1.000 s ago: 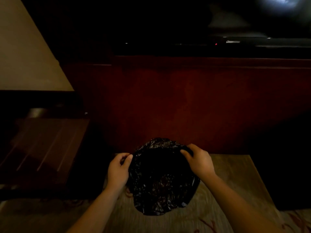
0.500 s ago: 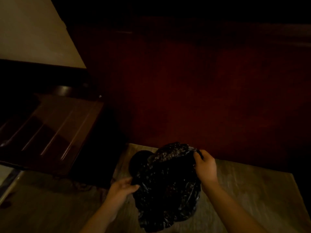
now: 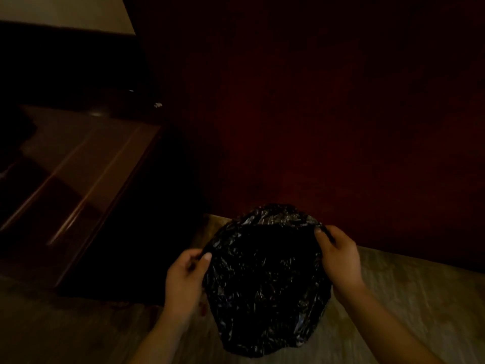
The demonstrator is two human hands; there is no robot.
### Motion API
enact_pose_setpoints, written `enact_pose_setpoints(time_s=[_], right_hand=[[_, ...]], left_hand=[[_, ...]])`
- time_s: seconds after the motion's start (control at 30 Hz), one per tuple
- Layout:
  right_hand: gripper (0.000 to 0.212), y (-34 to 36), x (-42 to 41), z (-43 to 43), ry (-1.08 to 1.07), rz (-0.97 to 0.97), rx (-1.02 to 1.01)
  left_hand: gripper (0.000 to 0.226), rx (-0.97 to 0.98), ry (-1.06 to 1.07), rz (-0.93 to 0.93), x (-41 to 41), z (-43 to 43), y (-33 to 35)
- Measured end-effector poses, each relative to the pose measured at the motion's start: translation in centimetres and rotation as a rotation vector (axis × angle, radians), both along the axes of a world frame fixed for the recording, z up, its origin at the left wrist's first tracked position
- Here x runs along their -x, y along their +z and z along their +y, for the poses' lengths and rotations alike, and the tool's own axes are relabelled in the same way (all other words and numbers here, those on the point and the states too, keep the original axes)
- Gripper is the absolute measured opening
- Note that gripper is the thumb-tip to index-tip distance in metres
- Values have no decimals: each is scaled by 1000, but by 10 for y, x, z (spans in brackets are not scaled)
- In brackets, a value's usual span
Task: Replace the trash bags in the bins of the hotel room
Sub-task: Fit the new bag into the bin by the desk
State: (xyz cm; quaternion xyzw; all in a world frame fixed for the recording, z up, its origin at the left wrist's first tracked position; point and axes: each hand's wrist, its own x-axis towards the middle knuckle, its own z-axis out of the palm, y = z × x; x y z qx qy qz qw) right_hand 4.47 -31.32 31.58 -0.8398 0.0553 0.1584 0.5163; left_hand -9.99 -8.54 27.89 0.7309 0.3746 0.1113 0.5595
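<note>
Dim light leaves most of the room in shadow: a dark red wooden wall panel (image 3: 315,127) fills the background, a dark slatted wooden bench (image 3: 78,174) sits to the left, and a pale patterned carpet (image 3: 406,292) covers the floor below. Low in my view, just in front of the panel and over the carpet, is the crinkled black plastic trash bag (image 3: 265,279), and both of my hands are on it. My left hand (image 3: 185,279) pinches the bag's left edge between thumb and fingers; my right hand (image 3: 338,254) has its fingers curled round the upper right edge. Between them the mouth of the bag is pulled wide into a rough circle, its inside too dark to read. I cannot make out a bin; it may stand under the bag, hidden by the plastic, or it may be out of view. My judgement is that I am partway through one bin, with the bag spread open. Seating it and folding the rim down remain, as do any other bins in the room.
</note>
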Motion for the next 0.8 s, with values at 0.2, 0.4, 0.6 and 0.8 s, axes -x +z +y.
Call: enact_pose_setpoints(time_s=[0.2, 0.4, 0.6, 0.8], right_hand=[[18, -86, -25, 19, 14, -117, -18], [29, -160, -46, 26, 58, -229, -14], [30, -220, -51, 19, 254, -280, 144], [39, -246, -48, 15, 385, -300, 133]], left_hand=[[25, 6, 38, -87, -42, 25, -79], [16, -10, 26, -166, -76, 38, -151], [7, -53, -19, -173, -77, 38, -199], [17, -25, -51, -125, -80, 44, -200]])
